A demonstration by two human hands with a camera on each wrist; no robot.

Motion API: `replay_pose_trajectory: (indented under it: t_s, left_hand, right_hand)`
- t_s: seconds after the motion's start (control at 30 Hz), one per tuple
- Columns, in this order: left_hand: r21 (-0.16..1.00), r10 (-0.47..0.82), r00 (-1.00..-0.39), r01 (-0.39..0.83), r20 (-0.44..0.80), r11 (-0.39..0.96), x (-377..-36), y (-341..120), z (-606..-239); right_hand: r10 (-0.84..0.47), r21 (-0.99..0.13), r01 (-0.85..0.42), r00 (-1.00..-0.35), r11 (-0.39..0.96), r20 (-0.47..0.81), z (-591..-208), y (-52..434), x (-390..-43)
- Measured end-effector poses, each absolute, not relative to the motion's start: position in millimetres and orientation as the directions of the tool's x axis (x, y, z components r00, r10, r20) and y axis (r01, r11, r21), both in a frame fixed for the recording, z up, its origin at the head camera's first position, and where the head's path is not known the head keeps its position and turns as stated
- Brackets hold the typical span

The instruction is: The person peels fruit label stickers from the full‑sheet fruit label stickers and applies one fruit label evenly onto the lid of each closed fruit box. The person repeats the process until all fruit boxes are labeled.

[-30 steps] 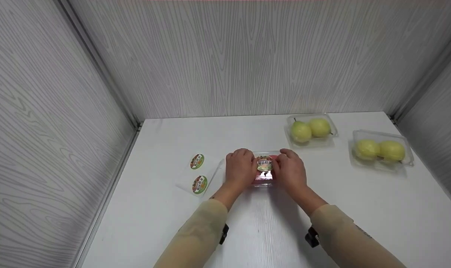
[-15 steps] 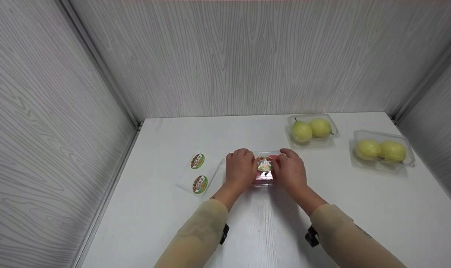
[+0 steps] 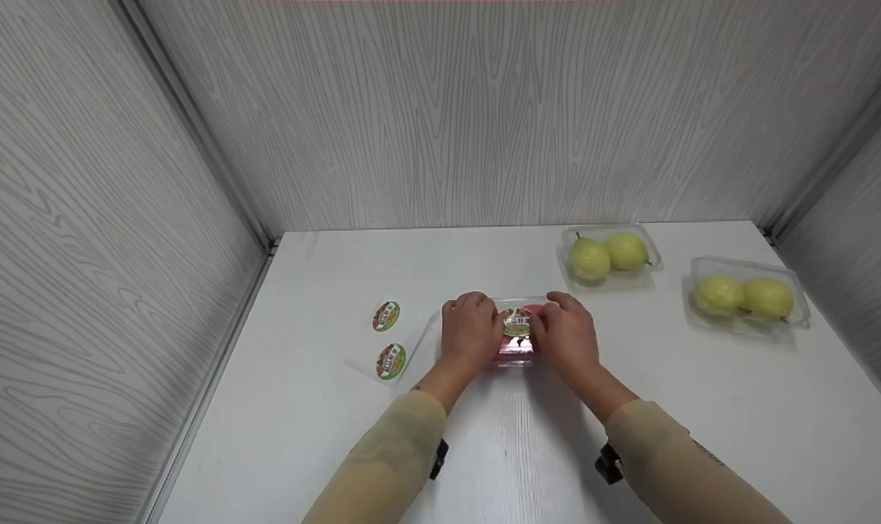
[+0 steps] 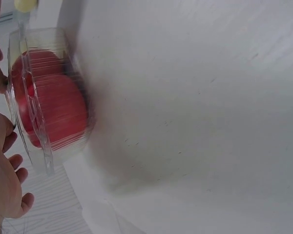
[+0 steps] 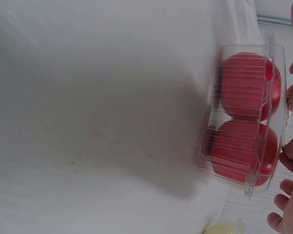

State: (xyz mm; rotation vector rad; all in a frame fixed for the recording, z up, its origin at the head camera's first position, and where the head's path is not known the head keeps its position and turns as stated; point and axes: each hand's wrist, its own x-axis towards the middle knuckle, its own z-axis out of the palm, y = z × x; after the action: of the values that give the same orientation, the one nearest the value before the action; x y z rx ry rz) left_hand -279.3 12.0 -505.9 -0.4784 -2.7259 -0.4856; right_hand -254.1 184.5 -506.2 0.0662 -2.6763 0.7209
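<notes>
A clear plastic clamshell box (image 3: 514, 362) sits between both hands in the head view. In the right wrist view two round red fruits (image 5: 244, 151) show through its ribbed wall. An oval printed sticker (image 3: 516, 322) lies on the lid. My left hand (image 3: 471, 331) touches the lid at the sticker's left side, its other fingers loosely bent past the box edge in the left wrist view. From the opposite side, my right hand (image 3: 569, 335) presses at the sticker's right edge with its thumb, the remaining fingers hanging loose. The hands cover both ends of the box in the head view.
Left of the hands lies a translucent backing sheet (image 3: 367, 353) with two oval stickers (image 3: 385, 316). Two clear boxes (image 3: 652, 255) of yellow-green pears (image 3: 589, 258) stand at the back right and far right. Wood-grain panels (image 3: 440, 116) wall the white table (image 3: 302, 437).
</notes>
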Motion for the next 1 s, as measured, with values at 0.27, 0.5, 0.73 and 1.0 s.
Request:
replay_pose_trajectory:
  t_s: [0.27,0.5,0.73,1.0]
  left_hand:
    - [0.268,0.261,-0.886,0.376,0.382,0.887,-280.5,12.5,-508.2]
    - [0.265,0.257,-0.899,0.36,0.354,0.895,-281.3,13.3,-507.9]
    - [0.228,0.267,-0.899,0.356,0.346,0.906,-282.6,13.5,-507.9]
    - [0.201,0.267,-0.897,0.351,0.352,0.915,-280.7,13.5,-507.2]
  right_hand:
    - [0.048,-0.477,-0.128,-0.939,0.87,0.339,-504.4,184.3,-254.1]
    - [0.059,-0.491,-0.106,-0.949,0.865,0.309,-505.5,184.5,-254.5]
    - [0.063,-0.499,-0.103,-0.95,0.86,0.305,-505.1,184.2,-254.9]
    - [0.051,-0.496,-0.137,-0.937,0.858,0.347,-506.7,186.1,-255.2]
